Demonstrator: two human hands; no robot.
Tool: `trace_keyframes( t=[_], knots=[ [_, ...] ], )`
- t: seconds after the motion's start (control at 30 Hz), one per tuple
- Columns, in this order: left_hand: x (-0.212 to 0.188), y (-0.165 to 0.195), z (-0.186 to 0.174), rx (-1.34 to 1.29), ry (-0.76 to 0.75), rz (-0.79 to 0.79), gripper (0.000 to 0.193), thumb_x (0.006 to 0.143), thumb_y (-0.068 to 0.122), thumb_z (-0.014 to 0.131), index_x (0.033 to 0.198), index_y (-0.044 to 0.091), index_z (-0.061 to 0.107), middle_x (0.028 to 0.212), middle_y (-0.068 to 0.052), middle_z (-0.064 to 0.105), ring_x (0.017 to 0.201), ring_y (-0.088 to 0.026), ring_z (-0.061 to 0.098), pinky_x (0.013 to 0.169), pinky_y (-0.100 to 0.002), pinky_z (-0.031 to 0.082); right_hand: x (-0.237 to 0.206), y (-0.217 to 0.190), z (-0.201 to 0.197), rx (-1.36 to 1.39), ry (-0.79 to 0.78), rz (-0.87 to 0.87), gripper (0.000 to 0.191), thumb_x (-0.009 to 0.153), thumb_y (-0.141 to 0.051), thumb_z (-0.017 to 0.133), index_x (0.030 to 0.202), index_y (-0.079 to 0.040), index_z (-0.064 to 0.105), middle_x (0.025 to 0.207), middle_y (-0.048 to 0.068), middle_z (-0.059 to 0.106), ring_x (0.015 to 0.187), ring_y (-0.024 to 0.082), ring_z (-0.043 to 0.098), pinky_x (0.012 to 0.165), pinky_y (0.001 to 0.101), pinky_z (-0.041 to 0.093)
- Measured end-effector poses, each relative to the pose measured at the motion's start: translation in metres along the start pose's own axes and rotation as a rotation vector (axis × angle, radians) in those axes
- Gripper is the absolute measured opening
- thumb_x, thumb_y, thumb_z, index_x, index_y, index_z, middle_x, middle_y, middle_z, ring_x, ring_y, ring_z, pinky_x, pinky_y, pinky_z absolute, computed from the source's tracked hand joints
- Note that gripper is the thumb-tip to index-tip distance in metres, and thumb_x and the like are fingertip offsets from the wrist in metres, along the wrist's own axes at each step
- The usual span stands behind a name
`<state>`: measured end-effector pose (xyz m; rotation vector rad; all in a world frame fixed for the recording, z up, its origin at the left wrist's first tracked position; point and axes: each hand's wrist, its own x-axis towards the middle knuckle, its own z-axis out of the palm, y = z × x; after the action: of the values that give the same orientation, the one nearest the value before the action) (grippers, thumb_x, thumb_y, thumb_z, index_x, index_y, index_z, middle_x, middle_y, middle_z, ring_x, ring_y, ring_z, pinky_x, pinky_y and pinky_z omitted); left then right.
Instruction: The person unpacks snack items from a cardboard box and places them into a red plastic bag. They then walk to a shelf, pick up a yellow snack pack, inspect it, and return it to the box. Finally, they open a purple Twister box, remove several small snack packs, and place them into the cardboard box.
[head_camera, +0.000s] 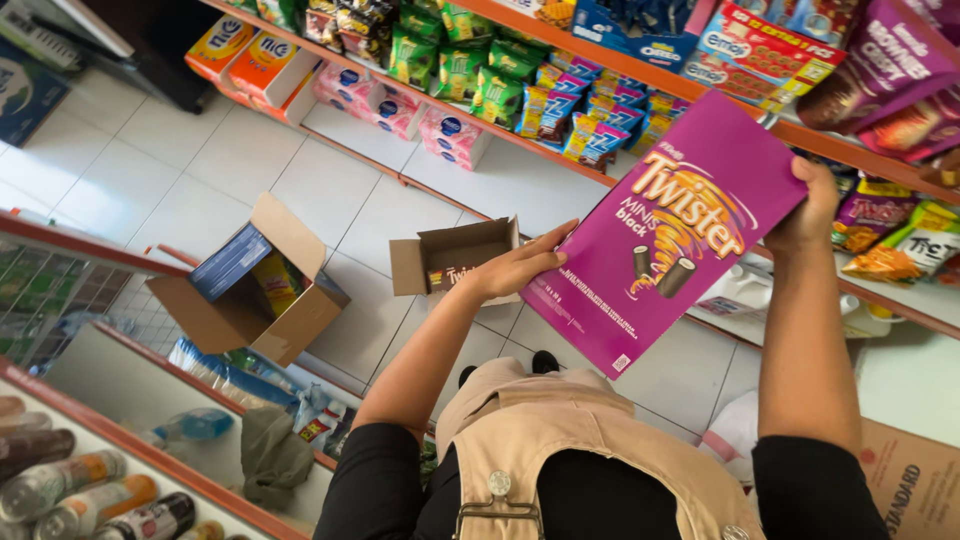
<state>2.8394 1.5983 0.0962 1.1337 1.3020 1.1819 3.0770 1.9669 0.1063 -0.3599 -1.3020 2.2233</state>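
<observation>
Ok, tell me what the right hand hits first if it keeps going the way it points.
Likely the orange shelf edge above the right hand, which grips the purple box; depth is unclear.

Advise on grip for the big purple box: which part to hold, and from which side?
Hold the purple box by its two opposite edges, coming in from the sides. It is wide, flat and thin, tilted face-up in mid-air, so one hand would probably struggle to span it. The left hand already braces the lower-left edge; the right hand clasps the upper-right corner, fingers wrapped over.

box (670, 235) between both hands, two cartons (455, 258) on floor (180, 170) left
</observation>
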Motion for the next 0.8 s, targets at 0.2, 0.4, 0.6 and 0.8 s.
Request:
trace_keyframes(
  t=[0.2,0.4,0.6,0.8],
  knots=[
    [0.006,-0.014,0.031,-0.070,0.035,-0.058,0.078,0.095,0.033,0.047,0.164,0.014,0.015,0.160,-0.018,0.039,0.134,-0.032,0.049,0.110,-0.041,0.040,0.006,0.017,0.000,-0.012,0.005,0.124,0.056,0.098,-0.040,0.059,0.132,0.004,0.064,0.119,0.017,0.071,0.106,0.029,0.068,0.101,0.0399,0.053],
    [-0.002,-0.036,0.052,-0.085,0.171,-0.110,0.073,0.098,0.039,0.044,0.162,0.012,0.022,0.161,-0.018,0.036,0.143,-0.029,0.043,0.111,-0.041,0.040,-0.001,0.055,0.010,-0.001,0.035,0.143,0.050,0.098,-0.039,0.059,0.124,0.002,0.066,0.109,0.015,0.072,0.095,0.027,0.069,0.090,0.0396,0.055],
    [-0.009,-0.050,0.066,-0.074,0.271,0.043,0.069,0.106,0.040,0.043,0.160,0.001,0.027,0.163,-0.021,0.037,0.151,-0.030,0.035,0.121,-0.038,0.028,-0.022,0.084,0.031,0.031,0.145,-0.037,0.050,0.099,-0.033,0.062,0.139,-0.004,0.053,0.122,0.013,0.065,0.109,0.025,0.066,0.098,0.0392,0.056],
    [-0.020,-0.056,0.070,0.045,0.308,0.053,0.065,0.108,0.037,0.039,0.162,0.005,0.025,0.163,-0.020,0.038,0.153,-0.030,0.032,0.122,-0.038,0.025,-0.077,0.110,0.079,0.050,0.230,-0.040,0.072,0.091,-0.025,0.063,0.155,-0.015,0.031,0.136,0.014,0.055,0.119,0.027,0.061,0.099,0.0431,0.054]
  ],
)
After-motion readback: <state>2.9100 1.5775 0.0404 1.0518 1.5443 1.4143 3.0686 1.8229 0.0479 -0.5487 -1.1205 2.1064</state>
